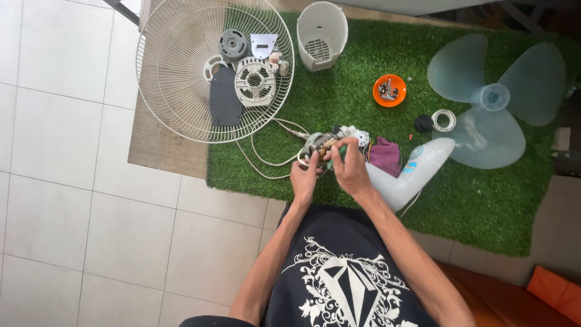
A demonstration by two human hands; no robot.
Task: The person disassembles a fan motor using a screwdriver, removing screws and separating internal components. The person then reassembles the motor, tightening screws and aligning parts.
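Fan motor (321, 145) gripped by both hands (330, 172), axis unclear.

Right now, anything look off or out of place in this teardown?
Nothing spilled or visibly broken. The fan is in pieces: blade flat on the green mat, grille lying half off the mat's edge with loose parts in it, screws in the orange dish. Both hands hold the motor, wires trailing.
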